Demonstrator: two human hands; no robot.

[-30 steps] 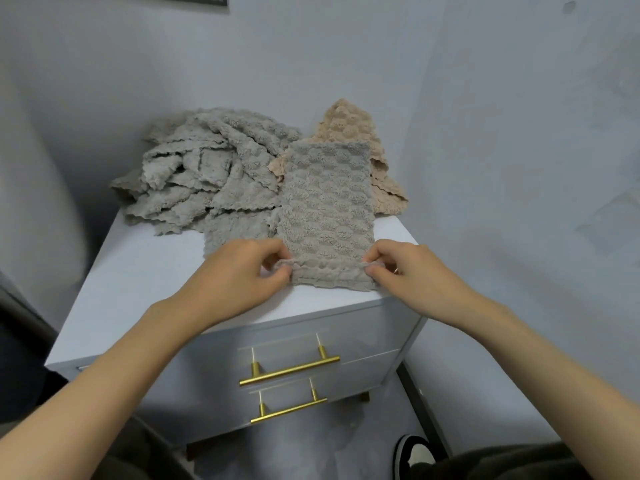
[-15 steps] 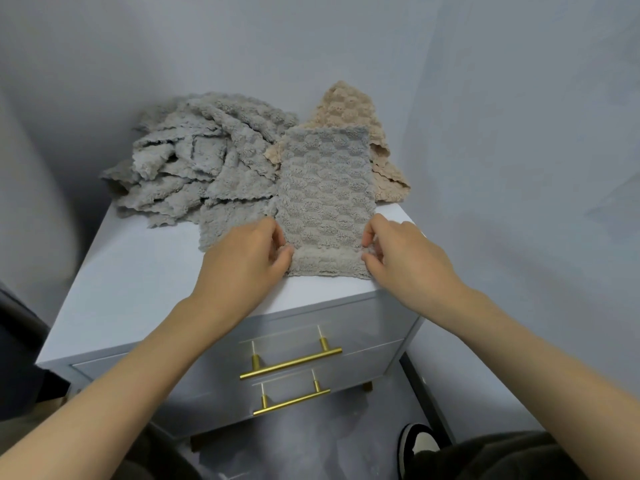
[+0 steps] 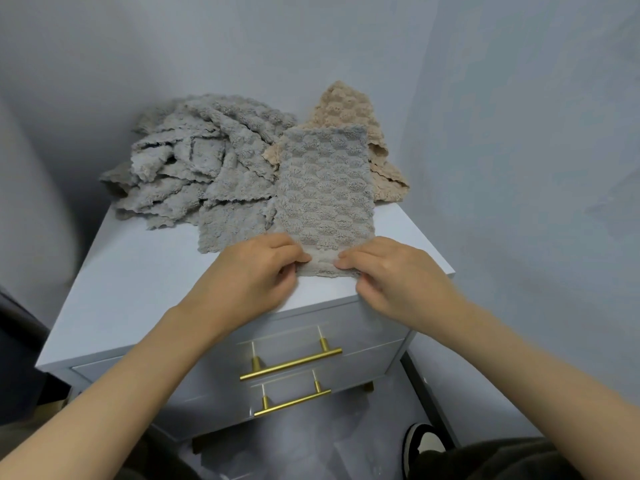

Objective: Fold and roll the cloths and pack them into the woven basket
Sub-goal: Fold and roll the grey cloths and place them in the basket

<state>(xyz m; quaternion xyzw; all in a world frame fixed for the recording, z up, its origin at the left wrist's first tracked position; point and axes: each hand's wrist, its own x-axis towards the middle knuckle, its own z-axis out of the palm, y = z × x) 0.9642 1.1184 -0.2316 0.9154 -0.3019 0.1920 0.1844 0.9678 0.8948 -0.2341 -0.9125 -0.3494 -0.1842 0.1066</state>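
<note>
Cloth strip [image 3: 325, 195], grey and folded long, lies on the cabinet top [image 3: 138, 289], its near hem just short of the cabinet's front edge. Your left hand [image 3: 249, 275] and right hand [image 3: 391, 275] each pinch that hem with curled fingers. At the cabinet's back, the strip overlaps a grey cloth heap [image 3: 194, 174] and a beige cloth [image 3: 346, 105]. White top shows at the cabinet's front left.

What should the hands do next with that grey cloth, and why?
Probably start rolling the near edge forward. The folded grey cloth lies flat as a long strip on the cabinet, and the left hand and right hand both pinch its near edge.
</note>
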